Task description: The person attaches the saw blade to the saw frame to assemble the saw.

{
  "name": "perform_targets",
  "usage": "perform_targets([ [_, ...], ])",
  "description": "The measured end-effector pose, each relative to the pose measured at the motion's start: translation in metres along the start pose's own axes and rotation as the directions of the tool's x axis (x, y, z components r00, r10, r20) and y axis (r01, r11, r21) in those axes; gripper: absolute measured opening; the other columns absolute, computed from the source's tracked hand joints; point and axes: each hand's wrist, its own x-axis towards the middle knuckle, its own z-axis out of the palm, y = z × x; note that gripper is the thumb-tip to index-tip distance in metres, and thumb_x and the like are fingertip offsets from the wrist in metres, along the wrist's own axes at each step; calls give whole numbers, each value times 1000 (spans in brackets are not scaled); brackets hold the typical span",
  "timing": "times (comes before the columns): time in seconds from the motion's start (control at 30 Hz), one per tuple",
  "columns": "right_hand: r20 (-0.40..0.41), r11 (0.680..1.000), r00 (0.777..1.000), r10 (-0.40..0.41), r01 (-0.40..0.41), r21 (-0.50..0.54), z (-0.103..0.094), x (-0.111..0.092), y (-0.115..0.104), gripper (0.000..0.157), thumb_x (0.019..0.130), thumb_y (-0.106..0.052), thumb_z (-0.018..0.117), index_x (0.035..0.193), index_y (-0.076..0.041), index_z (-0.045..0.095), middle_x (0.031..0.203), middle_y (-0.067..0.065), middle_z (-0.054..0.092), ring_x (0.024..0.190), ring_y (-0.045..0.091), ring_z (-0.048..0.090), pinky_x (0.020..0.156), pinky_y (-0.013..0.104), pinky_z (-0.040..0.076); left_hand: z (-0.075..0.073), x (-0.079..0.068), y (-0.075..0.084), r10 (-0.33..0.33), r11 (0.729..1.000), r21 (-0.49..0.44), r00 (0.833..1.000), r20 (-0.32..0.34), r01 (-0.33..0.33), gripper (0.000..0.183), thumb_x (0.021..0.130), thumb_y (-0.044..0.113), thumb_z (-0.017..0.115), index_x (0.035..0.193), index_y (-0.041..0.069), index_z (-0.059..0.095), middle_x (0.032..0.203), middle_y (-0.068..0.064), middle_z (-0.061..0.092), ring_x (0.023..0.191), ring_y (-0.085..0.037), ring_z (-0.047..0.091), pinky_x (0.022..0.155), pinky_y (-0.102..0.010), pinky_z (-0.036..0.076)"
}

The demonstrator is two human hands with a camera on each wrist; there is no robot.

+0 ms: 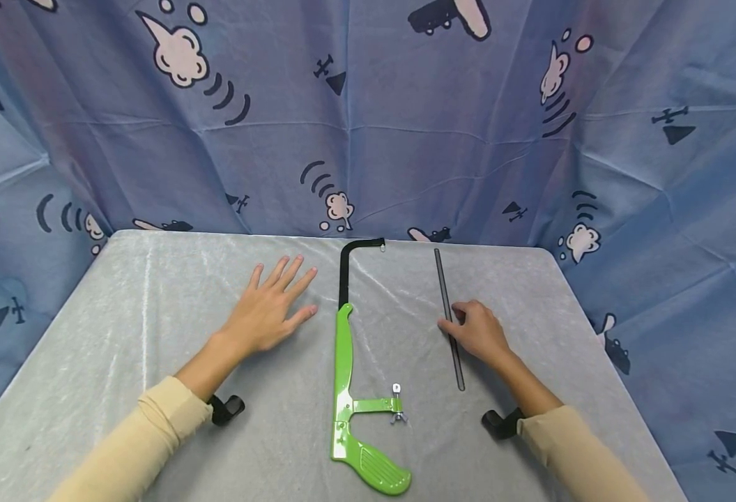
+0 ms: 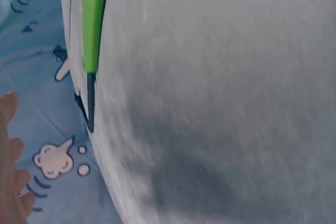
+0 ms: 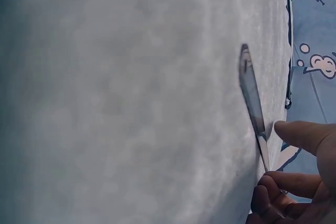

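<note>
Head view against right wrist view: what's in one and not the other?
Only head: the green pistol-grip handle, the wing nut and the left hand in full.

Only right wrist: a close look at the right hand's curled lower fingers.

Both: the hacksaw blade, grey tablecloth, patterned curtain and hacksaw frame, apparently just an edge-on sliver in right wrist.
</note>
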Motion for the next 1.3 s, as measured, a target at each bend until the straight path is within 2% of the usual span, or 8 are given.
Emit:
perform_targets([
  [0.13,9,1000,1000,8,-8,-7,1,0,1,47,87,-24,74,120,9,65,96,17,62,85,29,57,76,49,47,3,1,10,38,999,-18,999,7,-38,67,101,54,42,156,19,32,164,-10,17,150,-34,17,116,-62,10],
  [0.3,5,1000,1000,1,-1,-12,2,1,1,41,86,-19,73,117,7,67,92,14,60,82,27,54,71,46,45,6,1,22,97,994,-44,995,14,-96,65,101,53,42,156,20,33,162,-11,23,149,-35,21,116,-61,12],
  [0.7,-44,1000,999,7,-7,1,4,0,-2,37,86,-14,73,116,6,68,96,15,64,87,30,60,75,50,48,15,-2,48,212,975,-74,977,6,-211,65,100,51,48,154,16,38,159,-14,32,144,-35,32,113,-60,24],
  [0.8,-45,1000,999,14,-14,4,5,1,-3,37,85,-14,73,116,6,68,95,15,64,86,29,60,75,50,47,17,-3,54,238,966,-107,971,27,-234,65,100,50,48,153,14,39,159,-16,31,143,-37,33,113,-59,26],
  [1.0,-50,1000,998,27,-27,3,5,1,-3,37,85,-14,73,115,6,68,94,13,63,85,28,58,75,48,46,21,-5,65,285,945,-198,952,113,-259,66,101,50,46,155,13,34,158,-20,30,144,-39,31,114,-55,27],
  [1.17,-53,999,998,28,-28,17,6,2,-2,36,85,-15,74,114,5,68,94,13,63,85,28,58,74,47,46,22,-9,74,332,921,-266,930,155,-285,63,102,46,47,152,10,39,153,-22,39,140,-38,39,112,-50,32],
  [1.3,-57,999,998,32,-31,23,6,4,-2,35,84,-15,74,113,5,68,92,11,62,84,28,57,73,45,45,22,-10,81,336,902,-351,919,207,-251,60,101,45,49,149,9,44,148,-18,46,136,-32,45,110,-45,37],
])
